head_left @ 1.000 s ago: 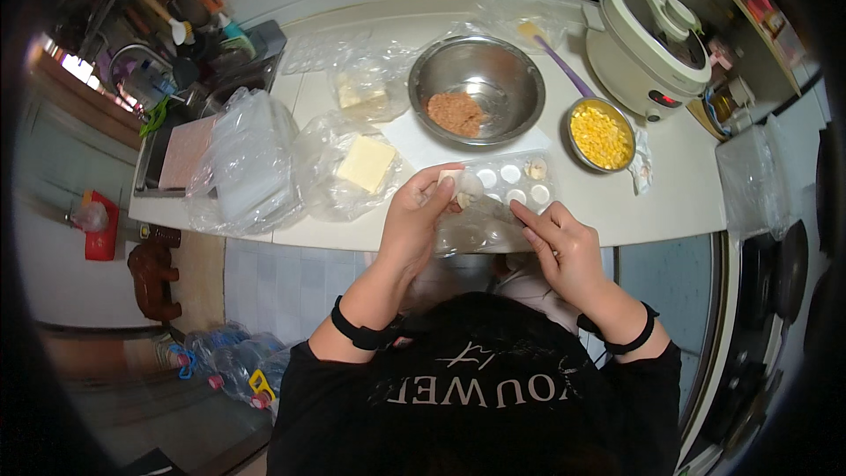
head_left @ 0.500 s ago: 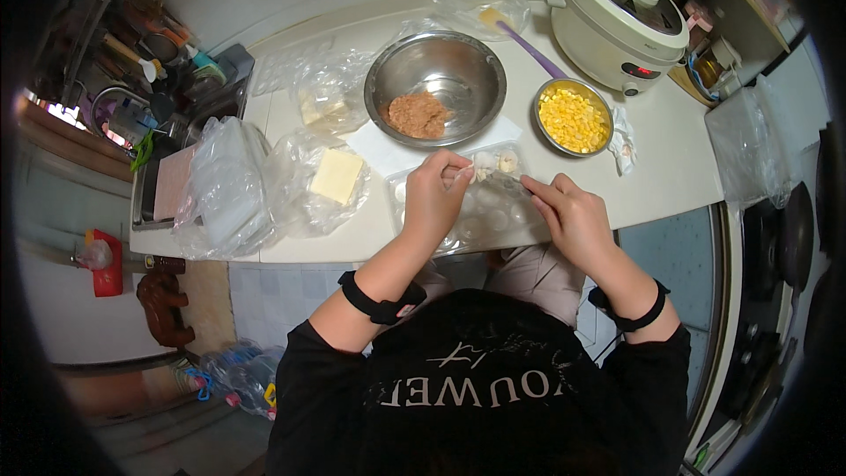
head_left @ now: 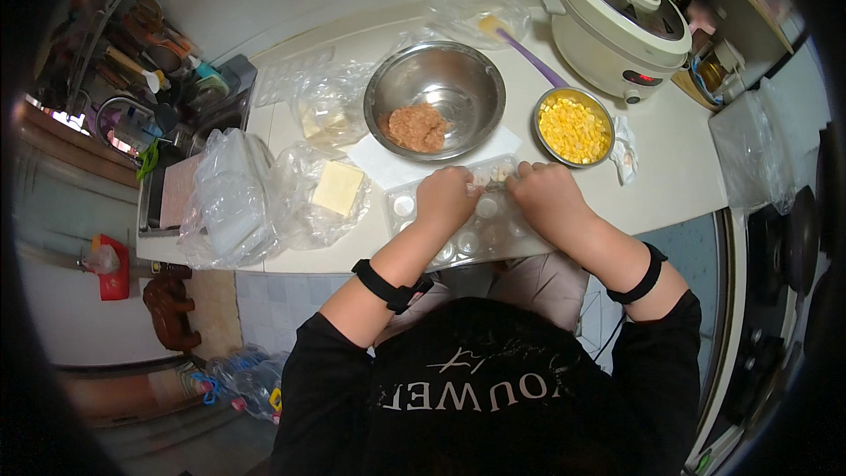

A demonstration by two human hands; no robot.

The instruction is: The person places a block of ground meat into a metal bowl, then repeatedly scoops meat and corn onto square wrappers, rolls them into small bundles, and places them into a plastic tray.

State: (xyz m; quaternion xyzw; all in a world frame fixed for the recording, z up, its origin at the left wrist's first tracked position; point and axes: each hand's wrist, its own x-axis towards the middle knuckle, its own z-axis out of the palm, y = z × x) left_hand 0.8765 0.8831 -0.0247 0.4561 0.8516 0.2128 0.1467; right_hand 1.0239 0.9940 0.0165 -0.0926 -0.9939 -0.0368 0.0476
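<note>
White bits at the far edge of the clear tray seem to be worked on. The left hand and right hand are curled; what is gripped cannot be told. Next, a gentle touch seems needed.

The backs of my left hand and right hand hide what, if anything, I pinch. Between them, toward 2 o'clock, pale bits are too small for me to name. My hands cover part of the clear tray. At 10 o'clock the utensils blur together; at 3 the dark rim crops the pans; at 6 the lower edge cuts my shirt.
</note>
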